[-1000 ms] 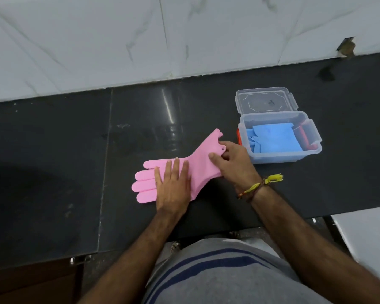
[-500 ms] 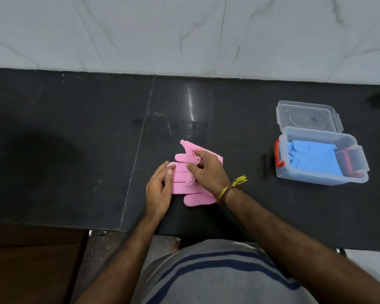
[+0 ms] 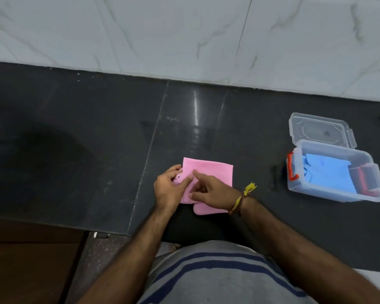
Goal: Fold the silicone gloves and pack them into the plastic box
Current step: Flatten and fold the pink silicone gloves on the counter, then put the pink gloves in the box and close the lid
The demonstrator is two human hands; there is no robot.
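A pink silicone glove (image 3: 211, 172) lies folded over on the black counter (image 3: 97, 139), its cuff laid flat on top as a square and one finger sticking out at the near edge. My left hand (image 3: 169, 187) pinches its left edge. My right hand (image 3: 208, 191) presses down on the middle of the fold. A clear plastic box (image 3: 336, 172) with orange latches stands open at the right, a folded blue glove (image 3: 329, 174) inside. Its hinged lid (image 3: 318, 130) lies flat behind it.
A white marble wall (image 3: 184, 36) backs the counter. The counter's front edge runs just below my hands, with a brown cabinet front (image 3: 31, 260) beneath at the left. My grey striped shirt (image 3: 217, 275) fills the bottom centre.
The glove lay stretched flat a second ago; its cuff has since been folded over the fingers into a square. Both hands shifted onto the fold. The view moved left, so the box sits further right.
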